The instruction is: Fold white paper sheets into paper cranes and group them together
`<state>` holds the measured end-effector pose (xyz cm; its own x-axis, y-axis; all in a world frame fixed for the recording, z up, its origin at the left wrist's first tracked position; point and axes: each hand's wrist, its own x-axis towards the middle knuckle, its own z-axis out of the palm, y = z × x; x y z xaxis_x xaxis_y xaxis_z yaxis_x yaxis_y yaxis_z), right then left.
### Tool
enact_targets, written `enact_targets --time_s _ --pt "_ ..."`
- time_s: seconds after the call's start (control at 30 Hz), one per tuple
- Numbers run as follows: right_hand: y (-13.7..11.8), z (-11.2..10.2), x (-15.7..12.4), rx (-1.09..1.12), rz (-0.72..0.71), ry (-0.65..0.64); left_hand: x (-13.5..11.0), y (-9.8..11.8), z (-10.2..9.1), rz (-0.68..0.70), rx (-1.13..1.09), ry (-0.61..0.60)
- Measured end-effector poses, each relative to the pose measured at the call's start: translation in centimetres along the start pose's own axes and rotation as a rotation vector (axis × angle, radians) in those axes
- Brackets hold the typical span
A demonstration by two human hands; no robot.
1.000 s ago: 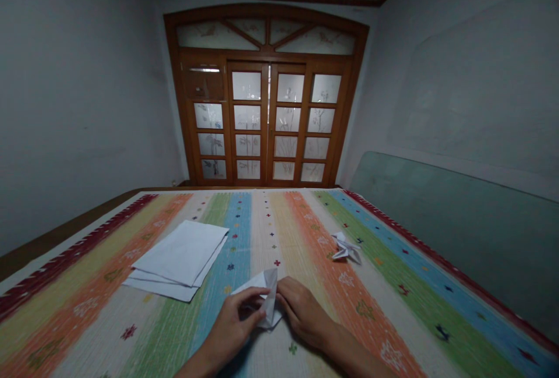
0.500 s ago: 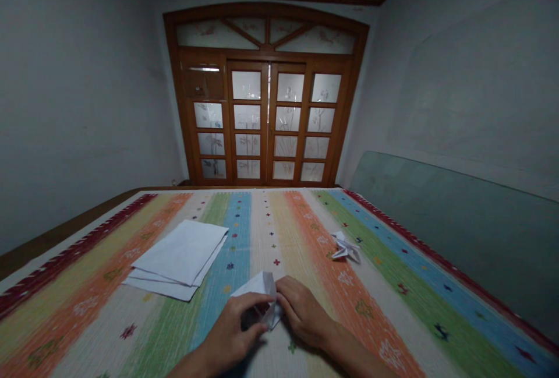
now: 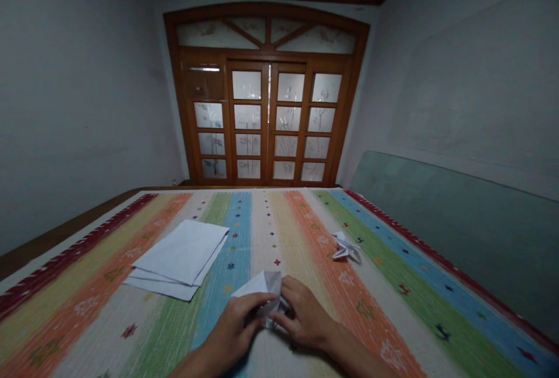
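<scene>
A folded piece of white paper [image 3: 267,285] lies near the front of the striped cloth, between my two hands. My left hand [image 3: 238,322] pinches its near left part, thumb below and fingers over the top. On the other side my right hand [image 3: 303,314] grips the right edge, its thumb reaching in under the near fold and its fingers behind. The paper's near folds are partly covered by my fingers.
A stack of white paper sheets [image 3: 179,250] rests at the left. Further right sits a small folded paper figure [image 3: 346,247] with pointed ends. The striped cloth [image 3: 271,226] covers the table; a pale green panel [image 3: 454,221] stands along the right side.
My right thumb has come round to the near side of the paper, and the right flap has opened wider. My left hand stays nearly in place.
</scene>
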<state>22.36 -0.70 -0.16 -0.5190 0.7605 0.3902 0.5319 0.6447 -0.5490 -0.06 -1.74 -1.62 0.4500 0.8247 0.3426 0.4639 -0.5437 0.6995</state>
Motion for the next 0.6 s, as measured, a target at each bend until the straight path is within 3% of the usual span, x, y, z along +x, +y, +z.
enact_targets --time_s 0.23,0.6 --pt "-0.3 0.1 0.0 0.041 0.036 0.03 0.1 0.6 0.0 0.077 -0.014 -0.045" --pt "-0.4 -0.1 0.2 0.083 0.101 0.035 0.5 0.4 -1.0 0.023 -0.023 -0.06"
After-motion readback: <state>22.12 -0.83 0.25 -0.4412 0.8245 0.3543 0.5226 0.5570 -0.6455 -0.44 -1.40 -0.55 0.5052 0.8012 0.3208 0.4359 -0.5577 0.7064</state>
